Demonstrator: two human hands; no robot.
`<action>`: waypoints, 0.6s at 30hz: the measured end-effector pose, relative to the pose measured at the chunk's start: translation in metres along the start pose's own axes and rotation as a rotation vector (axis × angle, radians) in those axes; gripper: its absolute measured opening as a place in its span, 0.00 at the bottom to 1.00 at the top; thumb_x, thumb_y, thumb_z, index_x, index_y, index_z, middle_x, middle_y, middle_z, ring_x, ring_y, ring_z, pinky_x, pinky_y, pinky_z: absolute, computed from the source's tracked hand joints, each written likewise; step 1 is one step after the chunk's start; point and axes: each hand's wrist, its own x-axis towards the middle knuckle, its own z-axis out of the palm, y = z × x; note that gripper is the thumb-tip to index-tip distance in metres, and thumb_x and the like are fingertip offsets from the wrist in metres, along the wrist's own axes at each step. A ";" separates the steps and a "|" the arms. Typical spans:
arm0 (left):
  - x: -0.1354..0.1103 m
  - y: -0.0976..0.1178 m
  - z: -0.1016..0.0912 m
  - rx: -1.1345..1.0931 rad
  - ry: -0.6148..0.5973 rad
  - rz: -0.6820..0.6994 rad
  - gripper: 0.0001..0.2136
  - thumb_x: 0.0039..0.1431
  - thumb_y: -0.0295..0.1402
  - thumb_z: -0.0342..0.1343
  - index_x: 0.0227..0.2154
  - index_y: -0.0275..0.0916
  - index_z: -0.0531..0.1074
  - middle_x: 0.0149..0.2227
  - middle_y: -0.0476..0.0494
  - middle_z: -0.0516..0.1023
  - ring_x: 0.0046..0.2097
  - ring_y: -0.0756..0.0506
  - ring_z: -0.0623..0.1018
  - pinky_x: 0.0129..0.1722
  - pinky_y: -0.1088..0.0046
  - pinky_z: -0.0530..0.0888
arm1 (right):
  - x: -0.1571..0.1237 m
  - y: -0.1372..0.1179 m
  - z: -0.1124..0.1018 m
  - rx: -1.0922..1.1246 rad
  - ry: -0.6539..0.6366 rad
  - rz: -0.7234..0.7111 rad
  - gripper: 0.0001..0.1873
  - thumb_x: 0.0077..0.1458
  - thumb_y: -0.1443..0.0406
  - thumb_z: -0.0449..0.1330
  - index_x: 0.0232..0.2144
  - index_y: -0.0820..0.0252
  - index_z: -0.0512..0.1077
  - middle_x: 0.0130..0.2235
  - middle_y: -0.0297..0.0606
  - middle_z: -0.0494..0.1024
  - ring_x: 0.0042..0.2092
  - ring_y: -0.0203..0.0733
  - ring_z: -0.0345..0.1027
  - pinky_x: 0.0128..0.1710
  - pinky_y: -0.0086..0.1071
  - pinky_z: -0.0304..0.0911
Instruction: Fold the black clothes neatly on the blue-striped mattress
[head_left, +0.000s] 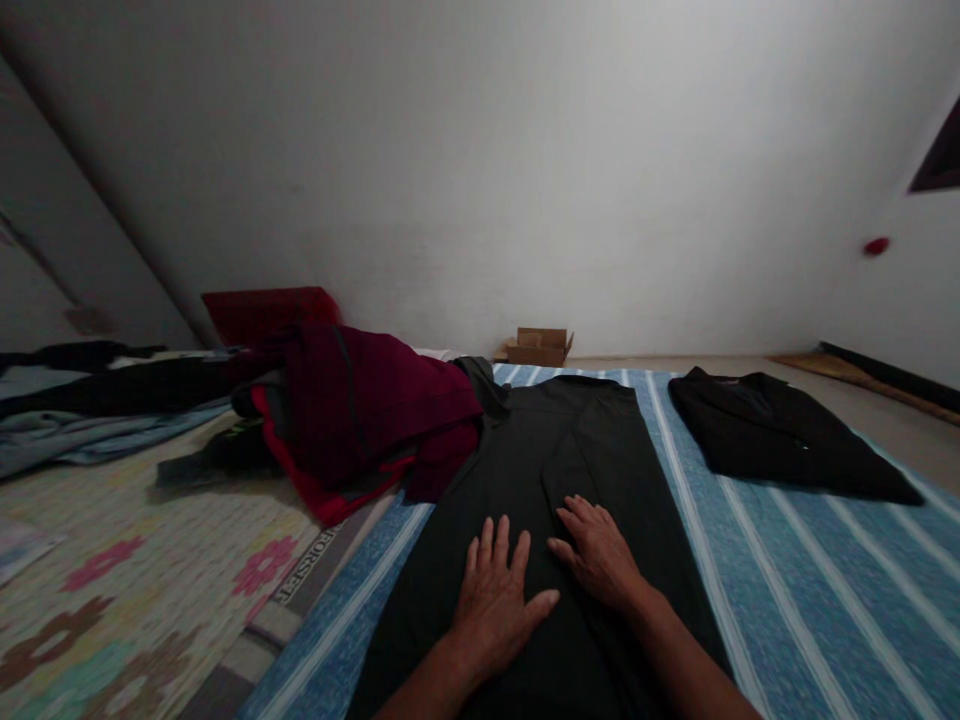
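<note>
Dark grey-green trousers [517, 470] lie spread out in front of me, waistband at the far end, the near end running out of view at the bottom. My left hand [501, 605] rests flat on them, fingers stretched and thumb out to the side. To its right, my right hand [600, 555] also lies palm down on the fabric, fingers slightly bent and apart, beside a long crease. Neither hand grips anything. A maroon garment [382, 400] with red and grey parts is heaped against the trousers' far left edge.
A blue-and-white striped sheet [750, 560] lies under the trousers. On it, at right, is a folded black garment [787, 435]. Left of it stretches a floral mat [187, 590] with more clothes [112, 405]. A cardboard box [536, 347] stands by the wall.
</note>
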 end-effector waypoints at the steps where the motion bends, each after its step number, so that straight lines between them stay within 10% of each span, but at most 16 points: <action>1: 0.000 0.000 0.000 0.000 0.004 0.003 0.36 0.56 0.55 0.41 0.62 0.40 0.49 0.65 0.35 0.41 0.65 0.35 0.38 0.61 0.52 0.44 | 0.000 0.000 0.000 -0.002 -0.003 0.001 0.29 0.59 0.52 0.46 0.57 0.64 0.61 0.62 0.46 0.55 0.63 0.49 0.43 0.60 0.44 0.38; 18: 0.000 -0.002 0.003 0.006 0.026 0.011 0.36 0.56 0.56 0.40 0.62 0.39 0.48 0.65 0.35 0.42 0.65 0.35 0.39 0.60 0.51 0.45 | 0.001 0.002 0.002 0.003 0.000 0.001 0.30 0.59 0.52 0.45 0.57 0.64 0.61 0.62 0.45 0.55 0.63 0.48 0.43 0.61 0.44 0.38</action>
